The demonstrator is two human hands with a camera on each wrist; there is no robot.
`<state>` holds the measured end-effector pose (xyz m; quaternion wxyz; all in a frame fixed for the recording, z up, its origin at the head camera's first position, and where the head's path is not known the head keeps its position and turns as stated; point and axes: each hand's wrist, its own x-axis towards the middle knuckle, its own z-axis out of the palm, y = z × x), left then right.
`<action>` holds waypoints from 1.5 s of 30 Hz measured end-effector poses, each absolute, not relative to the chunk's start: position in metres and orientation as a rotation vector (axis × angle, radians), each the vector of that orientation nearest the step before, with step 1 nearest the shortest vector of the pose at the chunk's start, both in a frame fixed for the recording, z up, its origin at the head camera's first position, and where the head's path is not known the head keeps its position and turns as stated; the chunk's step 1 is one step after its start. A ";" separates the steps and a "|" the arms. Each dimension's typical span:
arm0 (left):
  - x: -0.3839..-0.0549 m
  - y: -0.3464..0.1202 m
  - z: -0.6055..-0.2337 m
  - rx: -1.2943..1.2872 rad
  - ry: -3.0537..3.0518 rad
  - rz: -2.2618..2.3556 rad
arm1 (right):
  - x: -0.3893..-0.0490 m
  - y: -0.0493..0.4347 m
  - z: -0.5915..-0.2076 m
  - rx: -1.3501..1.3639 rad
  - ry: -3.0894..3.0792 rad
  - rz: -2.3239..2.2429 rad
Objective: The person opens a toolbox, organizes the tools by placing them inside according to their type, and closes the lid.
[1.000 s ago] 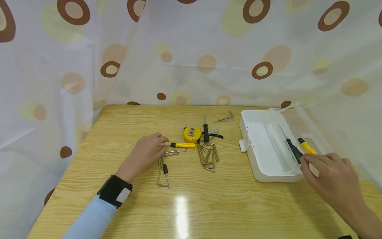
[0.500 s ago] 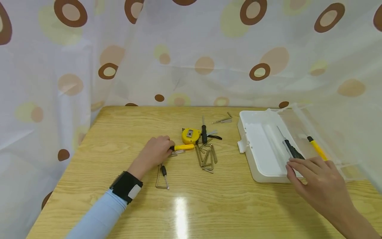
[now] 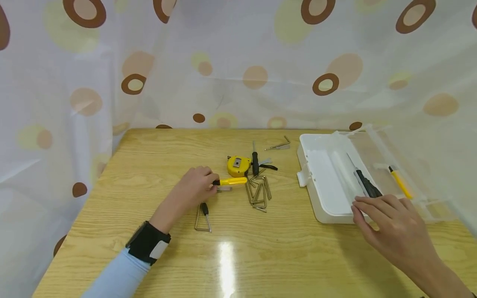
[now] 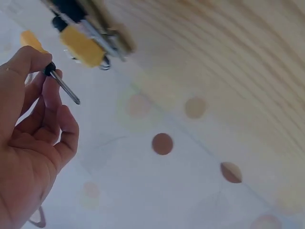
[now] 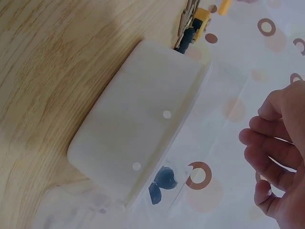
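Observation:
In the head view my left hand [image 3: 193, 188] pinches a yellow-handled screwdriver [image 3: 232, 181] above the table. The left wrist view shows its metal shaft [image 4: 66, 88] sticking out past the thumb and finger. Below it lie an L-shaped key with a black-handled screwdriver [image 3: 204, 209], and a clear-ended tool [image 3: 225, 188] partly hidden by the hand. My right hand [image 3: 395, 227] hovers over the near edge of the white box [image 3: 324, 178], fingers loosely bent, holding nothing in the right wrist view. Inside the box is a black-handled screwdriver [image 3: 367, 182].
Another yellow-handled tool [image 3: 400, 182] lies in the box's clear open lid [image 3: 376, 165]. Mid-table are a yellow tape measure [image 3: 237, 166], a black screwdriver [image 3: 255, 163] and several hex keys [image 3: 258, 192]. A small key and bit [image 3: 278, 146] lie farther back. A patterned curtain [image 3: 223, 74] borders the table.
My left hand has closed on the yellow-handled screwdriver and shifted slightly right. My right hand has moved left from the other yellow tool, which slid farther into the lid.

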<state>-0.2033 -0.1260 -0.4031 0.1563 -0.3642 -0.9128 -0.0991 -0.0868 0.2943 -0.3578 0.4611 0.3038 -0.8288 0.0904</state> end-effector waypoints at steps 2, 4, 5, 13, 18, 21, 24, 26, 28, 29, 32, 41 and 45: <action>-0.196 -0.123 -0.399 -1.092 -2.515 -0.295 | -0.087 0.293 -0.356 0.759 -2.034 0.225; -0.186 -0.117 -0.394 -1.136 -2.429 -0.306 | -0.088 0.290 -0.354 0.780 -2.017 0.227; -0.182 -0.114 -0.393 -1.157 -2.389 -0.303 | -0.089 0.288 -0.353 0.795 -2.003 0.230; -0.150 -0.085 -0.376 -1.271 -2.173 -0.268 | -0.086 0.260 -0.345 1.006 -1.894 0.249; -0.131 -0.069 -0.367 -1.305 -2.131 -0.234 | -0.085 0.239 -0.343 1.168 -1.774 0.340; -0.121 -0.060 -0.363 -1.331 -2.124 -0.234 | -0.083 0.229 -0.343 1.249 -1.733 0.356; -0.111 -0.051 -0.360 -1.347 -2.106 -0.223 | -0.079 0.222 -0.342 1.310 -1.719 0.354; -0.105 -0.046 -0.358 -1.354 -2.092 -0.205 | -0.076 0.219 -0.342 1.344 -1.733 0.349; -0.100 -0.042 -0.357 -1.365 -2.086 -0.198 | -0.072 0.217 -0.342 1.377 -1.746 0.346; -0.098 -0.041 -0.356 -1.371 -2.086 -0.194 | -0.070 0.217 -0.341 1.394 -1.755 0.341; -0.093 -0.040 -0.354 -1.394 -2.100 -0.188 | -0.066 0.216 -0.341 1.441 -1.778 0.341; -0.089 -0.038 -0.353 -1.384 -2.091 -0.186 | -0.054 0.218 -0.339 1.475 -1.908 0.401; -0.086 -0.040 -0.353 -1.379 -2.080 -0.197 | -0.050 0.222 -0.343 1.477 -1.938 0.408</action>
